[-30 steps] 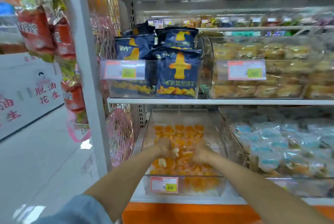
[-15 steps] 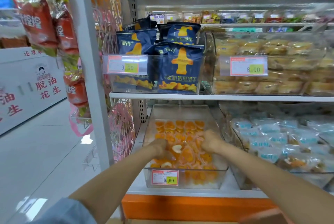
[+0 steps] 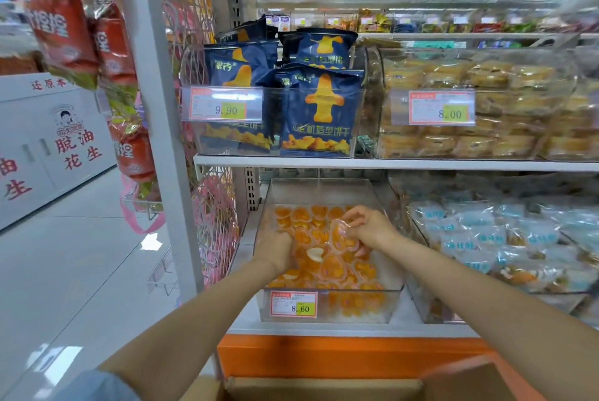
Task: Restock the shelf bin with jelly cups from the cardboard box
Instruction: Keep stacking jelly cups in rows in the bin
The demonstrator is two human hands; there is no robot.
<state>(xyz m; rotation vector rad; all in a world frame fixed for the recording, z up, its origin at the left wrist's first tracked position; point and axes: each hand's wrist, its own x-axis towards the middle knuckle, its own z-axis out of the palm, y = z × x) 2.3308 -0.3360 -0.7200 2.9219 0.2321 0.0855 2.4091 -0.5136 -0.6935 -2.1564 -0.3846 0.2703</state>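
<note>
A clear plastic shelf bin on the lower shelf holds several orange heart-shaped jelly cups. Both my hands are inside it. My left hand lies on the cups at the bin's left side, its fingers curled down among them; what they hold is hidden. My right hand pinches one jelly cup by its rim, lifted slightly above the pile. The open cardboard box shows at the bottom edge, below the shelf.
An upper shelf overhangs the bin, with blue snack bags and wrapped cakes. A bin of pale-blue packets stands right of the jelly bin. A white upright post and hanging red snack bags are on the left, beside the aisle floor.
My right hand has risen toward the back right of the bin and now pinches one cup. The left hand has shifted slightly left. The cardboard box has come into view.
</note>
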